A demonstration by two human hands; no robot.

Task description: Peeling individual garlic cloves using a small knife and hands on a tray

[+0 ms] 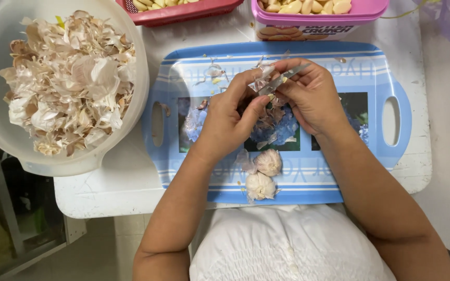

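Both forearms are bare — no sleeves, rings or watch — above a white, gathered, puckered-fabric garment [287, 250].

I am sitting at a scuffed white table [105, 200]; pale floor [87, 257] is showing at lower left, and a metal shelf frame [6, 218] is standing there in shadow.

tray right half: the blue tray [339, 177] lies bare to the right of the right hand [313, 99]; open passage there.
tray near edge: two garlic bulbs [264, 174] sit touching each other, blocking the middle.
tray middle: both hands meet here, the left hand [230, 117] beside the right, over loose peels.
left: a large bowl of garlic skins [63, 78] overlaps the tray's left end.
far edge: a red basket [183, 10] and a pink tub [319, 15] close it off.
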